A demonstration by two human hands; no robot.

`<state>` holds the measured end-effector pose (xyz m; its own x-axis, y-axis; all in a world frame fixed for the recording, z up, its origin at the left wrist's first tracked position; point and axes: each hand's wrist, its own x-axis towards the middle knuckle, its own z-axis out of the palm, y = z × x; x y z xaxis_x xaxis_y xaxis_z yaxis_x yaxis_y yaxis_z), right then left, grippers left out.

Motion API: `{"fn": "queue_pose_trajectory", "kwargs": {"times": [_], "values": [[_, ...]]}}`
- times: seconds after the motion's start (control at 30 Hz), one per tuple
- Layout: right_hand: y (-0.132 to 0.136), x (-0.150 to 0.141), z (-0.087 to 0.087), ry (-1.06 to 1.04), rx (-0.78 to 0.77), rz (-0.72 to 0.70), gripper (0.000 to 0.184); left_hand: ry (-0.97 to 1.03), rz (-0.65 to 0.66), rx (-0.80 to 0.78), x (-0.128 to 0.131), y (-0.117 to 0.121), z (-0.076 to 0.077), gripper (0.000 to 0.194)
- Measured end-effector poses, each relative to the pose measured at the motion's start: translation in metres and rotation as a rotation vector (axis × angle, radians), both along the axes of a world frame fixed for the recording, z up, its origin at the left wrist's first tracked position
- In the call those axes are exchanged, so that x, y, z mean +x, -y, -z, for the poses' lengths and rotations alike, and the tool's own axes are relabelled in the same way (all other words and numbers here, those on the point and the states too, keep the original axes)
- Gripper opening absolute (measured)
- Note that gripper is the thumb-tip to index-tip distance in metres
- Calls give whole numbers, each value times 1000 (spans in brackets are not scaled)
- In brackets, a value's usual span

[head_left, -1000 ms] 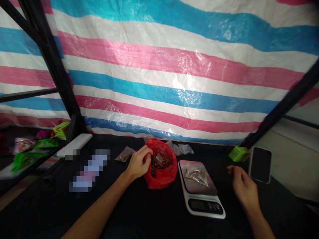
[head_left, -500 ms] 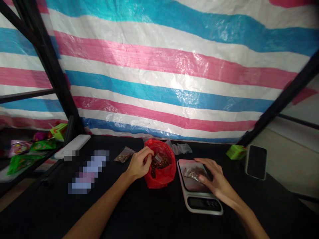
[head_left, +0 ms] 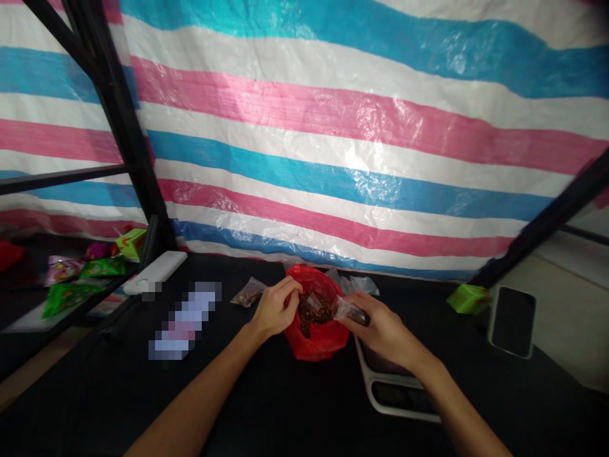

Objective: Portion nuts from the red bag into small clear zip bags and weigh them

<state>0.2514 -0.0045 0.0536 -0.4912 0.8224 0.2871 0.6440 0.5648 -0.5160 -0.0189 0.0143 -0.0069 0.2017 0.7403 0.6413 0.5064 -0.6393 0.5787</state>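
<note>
Red bag [head_left: 316, 346] is sitting below centre, a pouch [head_left: 248, 293] lying left of it, a scale [head_left: 397, 397] lower right, partly behind the right hand [head_left: 380, 324]. The left hand [head_left: 276, 308], curled, is pinching the bag's rim; the right is clamping a packet [head_left: 346, 309] at the opening.

I see two hands: one left hand [head_left: 280, 307] and one right hand [head_left: 383, 324]. I count one red bag [head_left: 318, 346], and in it one clear piece [head_left: 313, 301] among dark bits [head_left: 324, 312], too many for counting. Filled small bags are two: one held bag [head_left: 352, 310] and one lying bag [head_left: 248, 293]. The thin plastic [head_left: 364, 285] behind I cannot count. There is one scale [head_left: 402, 397], one phone [head_left: 512, 322], one long white device [head_left: 158, 273] and one blurred item [head_left: 185, 320]. Green boxes are two: one right box [head_left: 469, 299] and one left box [head_left: 132, 244]. On the shelf are two green packets [head_left: 71, 298], one pink packet [head_left: 63, 270] and one purple item [head_left: 98, 251]. Also one bench [head_left: 280, 406] and one striped sheet [head_left: 333, 133].
</note>
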Motion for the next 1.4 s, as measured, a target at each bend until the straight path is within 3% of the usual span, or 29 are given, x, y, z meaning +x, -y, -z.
{"fn": "queue_pose_trajectory", "kwargs": {"times": [0.17,0.4,0.5,0.7,0.8,0.9,1.07,1.17,1.27,1.4], "values": [[-17,-40,5,149,18,-14,12,-22,9,-11,1,1,-1,21],[-20,-45,15,212,1,4,10,-37,30,-23,3,2,-1,22],[-20,-42,15,161,-17,-24,29,-43,38,-26,4,3,-1,22],[-14,-32,18,-105,-141,-10,34,-56,27,-18,3,3,-3,21],[-8,-16,20,-220,-223,-20,37,-47,14,-22,2,4,-4,20],[-5,15,26,-257,-194,95,43,-33,3,-20,1,4,-4,21],[9,71,40,-42,-103,215,47,-36,-13,-28,2,2,-1,20],[17,88,40,-20,-20,181,70,-50,-14,-19,4,2,2,19],[8,105,41,-150,47,232,75,-50,-13,7,5,1,3,19],[-23,137,63,-482,114,469,65,-2,-61,33,1,0,2,19]]}}
